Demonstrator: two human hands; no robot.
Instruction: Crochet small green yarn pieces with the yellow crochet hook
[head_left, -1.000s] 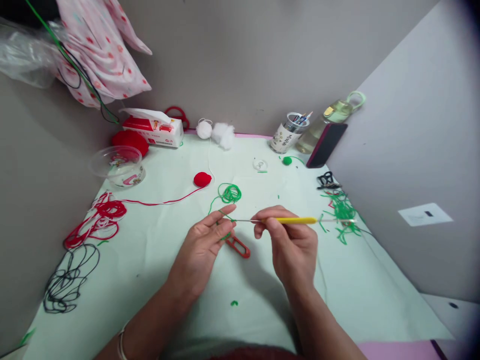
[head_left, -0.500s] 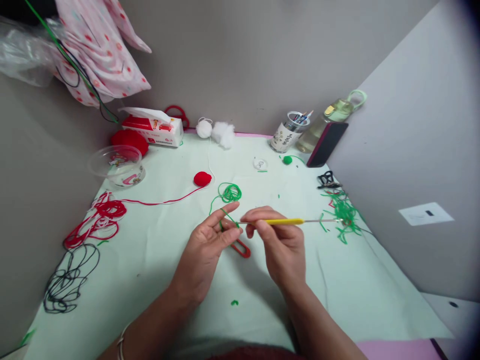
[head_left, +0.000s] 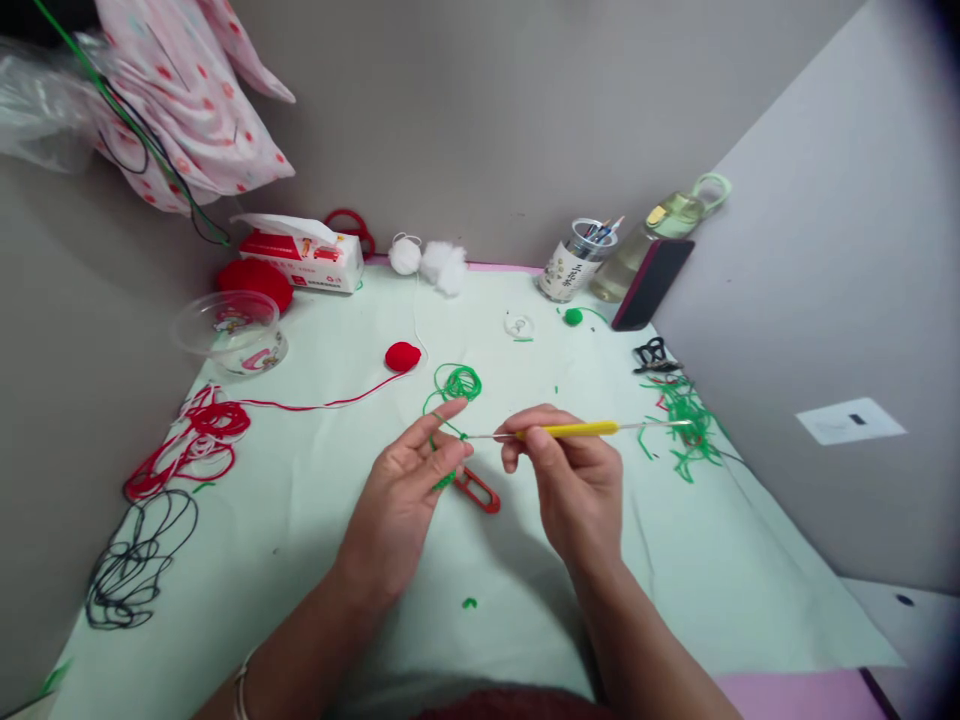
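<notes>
My right hand (head_left: 574, 485) is closed on a crochet hook (head_left: 577, 430) with a yellow grip; its metal tip points left at my other hand. My left hand (head_left: 409, 490) pinches a strand of green yarn (head_left: 454, 385) between thumb and fingers, and the strand runs up to a small loose coil on the pale green table cover (head_left: 315, 520). The hook's tip meets the yarn at my left fingertips. A red snip-type cutter (head_left: 476, 490) lies on the cover just under my hands.
A red crocheted piece (head_left: 403, 356) trails red yarn (head_left: 199, 440) to the left, above a black yarn tangle (head_left: 135, 560). A clear bowl (head_left: 229, 330), tissue box (head_left: 300, 255), white stuffing (head_left: 442, 265), pen jar (head_left: 574, 265), bottle (head_left: 652, 235), phone (head_left: 651, 285) and green scraps (head_left: 682, 425) ring the cover.
My right hand pushed the hook left toward my left fingers, then drew back a little to the right. The left hand keeps its pinch on the green yarn.
</notes>
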